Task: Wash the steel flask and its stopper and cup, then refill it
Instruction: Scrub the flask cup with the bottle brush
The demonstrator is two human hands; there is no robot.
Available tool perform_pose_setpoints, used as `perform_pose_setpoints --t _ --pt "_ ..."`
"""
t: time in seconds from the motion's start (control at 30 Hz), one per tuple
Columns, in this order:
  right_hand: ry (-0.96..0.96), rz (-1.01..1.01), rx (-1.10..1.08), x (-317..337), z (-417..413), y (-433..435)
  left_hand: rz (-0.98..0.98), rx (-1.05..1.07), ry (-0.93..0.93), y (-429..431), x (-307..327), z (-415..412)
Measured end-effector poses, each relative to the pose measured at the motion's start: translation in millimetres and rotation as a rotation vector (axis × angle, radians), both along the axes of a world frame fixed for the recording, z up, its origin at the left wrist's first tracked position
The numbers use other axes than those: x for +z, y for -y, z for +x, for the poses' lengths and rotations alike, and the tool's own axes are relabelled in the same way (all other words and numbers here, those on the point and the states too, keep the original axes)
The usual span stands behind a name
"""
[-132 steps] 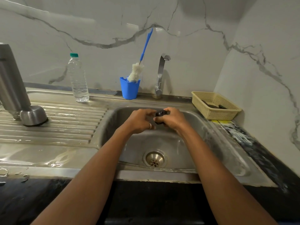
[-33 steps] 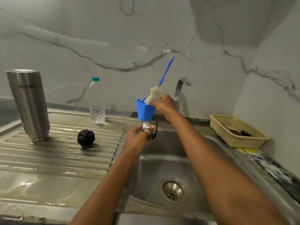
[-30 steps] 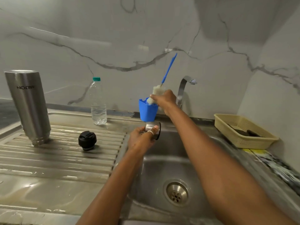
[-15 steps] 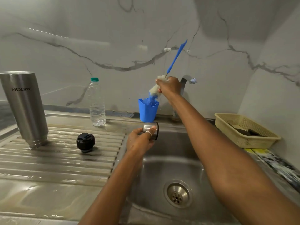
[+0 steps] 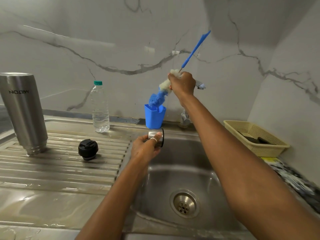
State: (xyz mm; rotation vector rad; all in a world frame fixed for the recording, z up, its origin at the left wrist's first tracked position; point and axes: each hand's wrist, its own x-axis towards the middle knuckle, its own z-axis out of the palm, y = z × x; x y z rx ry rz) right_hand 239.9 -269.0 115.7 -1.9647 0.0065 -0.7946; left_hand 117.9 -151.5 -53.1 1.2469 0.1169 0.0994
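Note:
The steel flask (image 5: 23,111) stands upside down on the ribbed draining board (image 5: 60,167) at the left. Its black stopper (image 5: 88,149) lies on the ribs to the flask's right. My left hand (image 5: 145,149) holds the small steel cup (image 5: 156,135) on its side over the sink's left rim. My right hand (image 5: 181,83) grips the bottle brush (image 5: 161,91) by its white and blue bristle head, raised above the blue holder cup (image 5: 154,118), with only the bristle tip at the holder's rim. The brush's blue handle points up and to the right.
A clear water bottle with a green cap (image 5: 100,108) stands at the back of the draining board. The tap (image 5: 186,118) is behind my right forearm. A cream plastic basket (image 5: 254,137) sits right of the steel sink (image 5: 183,184), whose drain lies at the bottom.
My right hand has lifted the brush up out of the blue holder, exposing its blue bristle end. My left hand has kept the cup in the same place.

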Motion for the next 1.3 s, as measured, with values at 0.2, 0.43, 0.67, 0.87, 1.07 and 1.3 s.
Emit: perform_pose_setpoints --t 0.2,0.43,0.67,0.87,1.07,1.3 --pt "0.002 -0.028 -0.023 -2.8 -5.7 0.4 0.006 -0.018 -0.015 0.7 0.7 0.1" --pt "0.018 -0.057 -0.028 -7.9 -12.1 -4.5 0.032 -0.011 -0.034 0.5 2.6 -1.6" --pt "0.032 -0.032 -0.011 -5.2 -24.4 -6.7 0.025 -0.009 -0.058 1.3 2.4 0.0" --pt "0.13 -0.031 -0.004 1.2 -72.3 12.9 -0.007 0.008 -0.092 1.8 7.2 -5.5" --pt "0.152 0.176 -0.031 -26.9 -139.5 59.2 -0.125 0.01 -0.172 -1.6 20.1 -19.6" --pt "0.046 0.488 -0.007 -72.7 -166.3 85.1 -0.23 -0.038 -0.311 9.4 26.4 -26.1"
